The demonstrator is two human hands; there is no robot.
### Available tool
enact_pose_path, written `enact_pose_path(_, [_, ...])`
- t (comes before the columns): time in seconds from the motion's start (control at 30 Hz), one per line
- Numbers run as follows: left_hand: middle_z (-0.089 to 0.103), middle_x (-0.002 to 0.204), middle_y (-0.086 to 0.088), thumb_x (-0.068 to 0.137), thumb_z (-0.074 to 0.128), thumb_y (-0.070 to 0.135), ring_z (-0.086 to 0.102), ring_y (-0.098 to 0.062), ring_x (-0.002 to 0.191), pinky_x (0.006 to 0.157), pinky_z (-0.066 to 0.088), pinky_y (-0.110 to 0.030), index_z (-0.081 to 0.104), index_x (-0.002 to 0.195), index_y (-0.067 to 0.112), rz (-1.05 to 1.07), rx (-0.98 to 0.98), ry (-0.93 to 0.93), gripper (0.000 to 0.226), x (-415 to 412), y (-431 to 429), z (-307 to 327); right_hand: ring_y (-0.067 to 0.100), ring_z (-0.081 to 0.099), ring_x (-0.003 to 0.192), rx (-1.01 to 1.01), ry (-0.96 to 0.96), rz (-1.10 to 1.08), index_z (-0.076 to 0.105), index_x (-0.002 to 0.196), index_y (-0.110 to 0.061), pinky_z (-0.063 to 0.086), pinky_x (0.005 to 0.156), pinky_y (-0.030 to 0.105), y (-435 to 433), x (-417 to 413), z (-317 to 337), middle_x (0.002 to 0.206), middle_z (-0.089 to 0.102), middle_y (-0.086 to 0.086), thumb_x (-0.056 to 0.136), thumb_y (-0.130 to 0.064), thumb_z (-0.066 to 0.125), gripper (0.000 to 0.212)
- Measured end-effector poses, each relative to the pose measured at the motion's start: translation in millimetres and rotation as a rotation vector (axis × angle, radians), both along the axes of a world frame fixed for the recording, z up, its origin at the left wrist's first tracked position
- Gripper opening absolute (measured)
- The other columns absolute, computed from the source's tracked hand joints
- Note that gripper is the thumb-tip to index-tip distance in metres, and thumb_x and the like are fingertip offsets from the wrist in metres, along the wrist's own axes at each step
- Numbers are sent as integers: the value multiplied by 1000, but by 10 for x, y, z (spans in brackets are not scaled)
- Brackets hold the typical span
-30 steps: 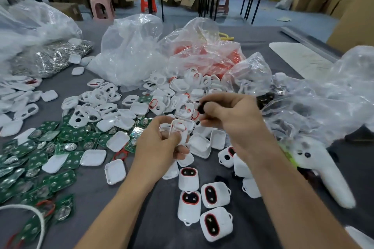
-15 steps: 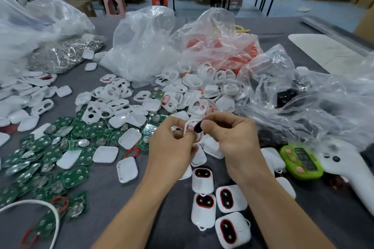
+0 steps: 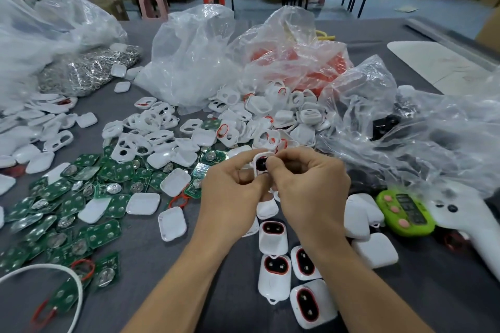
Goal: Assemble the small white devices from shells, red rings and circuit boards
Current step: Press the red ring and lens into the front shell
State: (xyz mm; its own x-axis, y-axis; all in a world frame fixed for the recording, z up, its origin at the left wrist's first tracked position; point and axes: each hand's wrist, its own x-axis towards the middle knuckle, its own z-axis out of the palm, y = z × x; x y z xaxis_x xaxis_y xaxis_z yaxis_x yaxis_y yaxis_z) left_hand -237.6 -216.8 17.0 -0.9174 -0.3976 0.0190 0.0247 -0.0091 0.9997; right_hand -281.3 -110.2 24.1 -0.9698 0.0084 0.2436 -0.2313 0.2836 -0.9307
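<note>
My left hand (image 3: 232, 192) grips a white shell (image 3: 260, 157) with an oval opening, held up over the table's middle. My right hand (image 3: 305, 184) pinches a small black button piece (image 3: 261, 164) and holds it in the shell's opening. Loose white shells (image 3: 151, 132) lie piled behind and to the left. Green circuit boards (image 3: 67, 205) with coin cells cover the left side. A red ring (image 3: 178, 200) lies by the boards. Several assembled white devices (image 3: 273, 238) with red-rimmed black buttons lie in front of my hands.
Clear plastic bags (image 3: 194, 51) stand behind the piles, one holding red rings (image 3: 295, 59). A bag with black parts (image 3: 384, 121) spreads at the right. A green gadget (image 3: 405, 211) and a white handheld tool (image 3: 470, 224) lie at the right. A white cable (image 3: 65, 273) curves at bottom left.
My right hand has brought the black piece from beside the shell into its opening. Both hands have drawn closer together. The camera view has tilted down a little.
</note>
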Motion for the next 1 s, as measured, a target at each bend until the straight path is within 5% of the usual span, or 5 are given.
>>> enact_pose_path(0.13, [80,87,-13,93,63,-2,78,-31,89,77,65,-45,81,108,24,-15,31,41,35,17,9,0,-2,68,63,33,83,-27,76,73,-27,45,60,5,5,0,-32,65,69,-23,78,-23,87,13])
enact_pose_path(0.4, [78,74,-2,85,60,-2,74,-11,71,63,61,-26,84,97,30,32,17,85,42,41,8,19,10,68,63,-170,-148,171,74,72,-22,54,62,24,60,-137,-29,69,73,-5,72,-23,88,14])
enact_pose_path(0.67, [68,59,10,80,57,7,64,-3,63,58,60,-25,82,87,46,47,-101,111,47,55,36,17,8,53,52,-234,-190,316,70,62,-20,45,54,22,116,-170,-11,56,62,-6,65,-20,80,11])
enact_pose_path(0.8, [65,60,-13,79,57,7,58,-13,63,58,61,-29,82,84,46,58,-121,110,46,43,46,2,11,58,56,-152,-180,239,70,64,-23,51,59,33,118,-147,-56,59,66,-4,66,-24,84,14])
enact_pose_path(1.0, [64,62,-20,90,62,7,61,-18,64,60,60,-25,83,91,41,105,-117,109,40,34,27,6,7,60,56,-145,-183,292,73,72,-27,48,56,21,110,-158,-24,63,69,-6,72,-26,80,7])
